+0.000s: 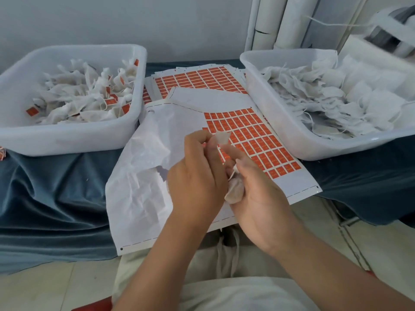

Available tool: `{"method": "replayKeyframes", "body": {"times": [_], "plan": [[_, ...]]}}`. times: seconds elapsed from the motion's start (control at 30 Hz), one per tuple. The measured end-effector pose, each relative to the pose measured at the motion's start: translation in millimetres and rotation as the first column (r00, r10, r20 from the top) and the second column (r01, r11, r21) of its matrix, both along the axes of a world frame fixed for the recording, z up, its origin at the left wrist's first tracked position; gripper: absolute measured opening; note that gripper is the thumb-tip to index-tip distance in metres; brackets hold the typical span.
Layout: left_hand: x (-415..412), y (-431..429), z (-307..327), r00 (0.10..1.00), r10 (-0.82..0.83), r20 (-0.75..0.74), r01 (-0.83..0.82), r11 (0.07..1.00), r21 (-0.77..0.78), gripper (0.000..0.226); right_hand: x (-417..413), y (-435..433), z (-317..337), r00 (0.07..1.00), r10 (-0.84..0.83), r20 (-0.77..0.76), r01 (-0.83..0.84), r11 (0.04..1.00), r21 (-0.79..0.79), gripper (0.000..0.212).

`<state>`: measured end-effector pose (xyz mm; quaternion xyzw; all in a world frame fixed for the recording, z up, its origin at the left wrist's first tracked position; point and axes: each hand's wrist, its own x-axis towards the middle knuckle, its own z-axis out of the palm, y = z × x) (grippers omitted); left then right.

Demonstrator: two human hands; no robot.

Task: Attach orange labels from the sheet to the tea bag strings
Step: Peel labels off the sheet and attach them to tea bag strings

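Two white tubs, left tub point(67, 140) with labelled tea bags, right tub point(292, 140) with plain ones, label sheet point(253, 140) between, left hand point(197, 180) pinching a pale tag point(222, 138), right hand point(258, 194) clenched on one tea bag point(234, 190).

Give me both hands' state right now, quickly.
Left hand: closed, pinching a small pale piece at its fingertips.
Right hand: closed around a tea bag.

Left hand point(197, 176) pinches a small pale label point(222, 138); right hand point(258, 189) grips a white mesh tea bag point(234, 191) above the partly peeled orange label sheet point(258, 140), between two white plastic tubs point(74, 140).
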<state>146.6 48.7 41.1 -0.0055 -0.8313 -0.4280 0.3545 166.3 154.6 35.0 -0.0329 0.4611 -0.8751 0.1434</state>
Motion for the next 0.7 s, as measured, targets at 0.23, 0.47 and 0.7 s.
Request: {"method": "replayKeyframes", "body": {"times": [0.23,0.47,0.7], "plan": [[-16.5,-32.9,7.3,0.946,-0.307,0.103,0.239,0.878,0.415,0.02,3.1,11.8,-0.1,0.968,0.167,-0.186,-0.013,0.777,0.63,0.044],[-8.9,-45.0,15.7,0.856,-0.494,0.153,0.483,0.869,0.102,0.016,5.6,15.2,1.9,0.862,0.407,-0.301,0.019,0.568,0.823,0.017],[-11.8,-43.0,9.6,0.833,-0.505,0.226,0.471,0.862,0.19,0.02,4.2,13.9,2.7,0.894,0.301,-0.332,0.025,0.707,0.707,0.009]]}}
